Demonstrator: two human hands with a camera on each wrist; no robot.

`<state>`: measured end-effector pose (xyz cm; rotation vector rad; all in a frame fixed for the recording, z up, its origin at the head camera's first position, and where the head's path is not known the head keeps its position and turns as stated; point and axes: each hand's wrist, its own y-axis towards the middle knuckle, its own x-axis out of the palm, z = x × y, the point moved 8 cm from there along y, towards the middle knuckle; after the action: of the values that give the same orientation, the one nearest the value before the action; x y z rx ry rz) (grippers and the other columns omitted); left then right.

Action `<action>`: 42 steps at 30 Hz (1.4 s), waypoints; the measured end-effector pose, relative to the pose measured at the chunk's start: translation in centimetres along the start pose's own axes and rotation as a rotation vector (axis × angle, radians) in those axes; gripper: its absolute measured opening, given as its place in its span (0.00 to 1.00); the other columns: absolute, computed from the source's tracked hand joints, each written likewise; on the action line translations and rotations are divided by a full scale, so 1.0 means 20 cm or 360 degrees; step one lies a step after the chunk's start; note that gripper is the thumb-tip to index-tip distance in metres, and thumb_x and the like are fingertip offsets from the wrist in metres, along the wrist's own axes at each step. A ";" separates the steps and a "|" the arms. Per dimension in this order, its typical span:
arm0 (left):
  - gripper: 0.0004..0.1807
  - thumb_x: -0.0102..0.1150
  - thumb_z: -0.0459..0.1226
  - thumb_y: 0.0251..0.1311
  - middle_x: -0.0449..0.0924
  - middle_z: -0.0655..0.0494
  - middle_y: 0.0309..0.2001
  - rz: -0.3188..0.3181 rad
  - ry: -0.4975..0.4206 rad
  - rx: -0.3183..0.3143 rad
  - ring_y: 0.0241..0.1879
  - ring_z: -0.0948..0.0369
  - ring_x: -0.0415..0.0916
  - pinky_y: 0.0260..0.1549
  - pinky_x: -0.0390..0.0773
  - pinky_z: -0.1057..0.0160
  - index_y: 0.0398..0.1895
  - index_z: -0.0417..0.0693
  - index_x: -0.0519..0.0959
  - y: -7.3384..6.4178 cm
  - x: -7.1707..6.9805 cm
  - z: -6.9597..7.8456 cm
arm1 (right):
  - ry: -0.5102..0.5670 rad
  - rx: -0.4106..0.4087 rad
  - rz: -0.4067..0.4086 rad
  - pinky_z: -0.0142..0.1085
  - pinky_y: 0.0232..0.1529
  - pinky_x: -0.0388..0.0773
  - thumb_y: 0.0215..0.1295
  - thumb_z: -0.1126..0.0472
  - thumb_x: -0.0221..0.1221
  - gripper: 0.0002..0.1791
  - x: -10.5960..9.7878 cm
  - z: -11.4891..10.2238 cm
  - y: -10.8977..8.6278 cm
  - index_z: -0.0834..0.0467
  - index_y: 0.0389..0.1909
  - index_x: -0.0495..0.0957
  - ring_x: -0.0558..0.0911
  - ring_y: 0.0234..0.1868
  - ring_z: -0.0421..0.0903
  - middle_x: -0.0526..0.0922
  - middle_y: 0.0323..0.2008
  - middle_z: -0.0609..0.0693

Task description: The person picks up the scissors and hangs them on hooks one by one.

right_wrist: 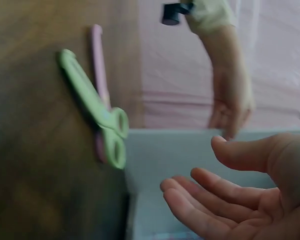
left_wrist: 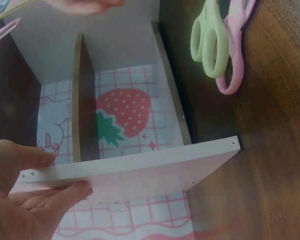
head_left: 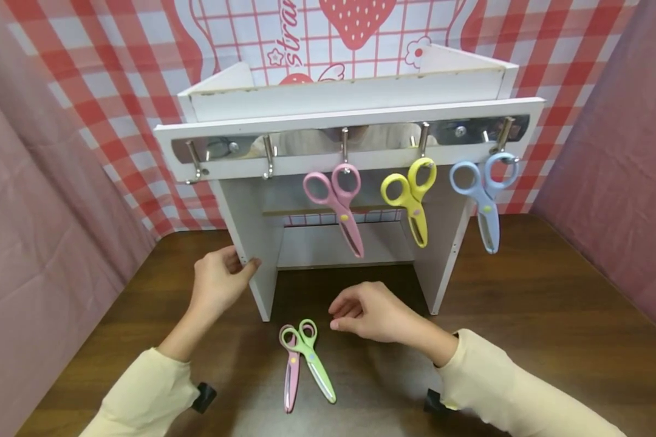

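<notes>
With thumb and fingers on either side, my left hand (head_left: 221, 276) grips the front edge of the left side panel (left_wrist: 140, 161) of a small white shelf unit. My right hand (head_left: 372, 312) hovers in front of the unit's opening, fingers loosely bent and holding nothing, as the right wrist view shows. Left of it, green scissors (head_left: 317, 366) lie partly across pink scissors (head_left: 291, 382) on the table, handles toward the unit. Pink scissors (head_left: 352, 233), yellow scissors (head_left: 417, 218) and light blue scissors (head_left: 488, 215) hang by their handle loops from hooks on the unit's front.
A metal hook rail (head_left: 306, 144) runs along the unit's upper front board; its two left hooks (head_left: 268, 158) hold nothing. The wooden table (head_left: 525, 340) extends to both sides. Red checked cloth (head_left: 115, 91) hangs behind, and pink cloth (head_left: 44, 200) borders the sides.
</notes>
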<state>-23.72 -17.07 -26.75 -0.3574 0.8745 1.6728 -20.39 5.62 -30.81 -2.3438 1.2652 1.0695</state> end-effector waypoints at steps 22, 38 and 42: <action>0.14 0.62 0.38 0.56 0.86 0.40 0.39 0.0019 -0.0011 0.0014 0.40 0.50 0.86 0.40 0.83 0.53 0.43 0.38 0.83 0.00 0.00 -0.01 | -0.0220 0.0009 -0.0205 0.23 0.25 0.72 0.47 0.62 0.72 0.12 0.33 0.00 0.02 0.66 0.29 0.83 0.74 0.22 0.32 0.83 0.20 0.50; 0.15 0.62 0.38 0.56 0.86 0.40 0.40 0.0034 -0.0044 0.0032 0.40 0.50 0.85 0.40 0.83 0.52 0.44 0.38 0.83 0.00 0.00 -0.03 | -0.0448 0.0099 -0.0189 0.24 0.13 0.50 0.43 0.57 0.74 0.26 0.39 -0.02 0.06 0.54 0.03 0.66 0.55 0.11 0.32 0.54 0.05 0.35; 0.16 0.62 0.38 0.56 0.86 0.40 0.41 0.0031 -0.0053 0.0021 0.41 0.50 0.85 0.40 0.83 0.53 0.45 0.39 0.83 0.00 0.00 -0.04 | -0.0492 0.0118 -0.0190 0.25 0.15 0.49 0.41 0.56 0.75 0.28 0.40 -0.02 0.07 0.52 0.04 0.62 0.54 0.14 0.33 0.52 0.06 0.35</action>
<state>-23.92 -17.66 -27.23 -0.3122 0.8661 1.6857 -18.51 -0.18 -36.05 -2.0712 1.0199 1.2626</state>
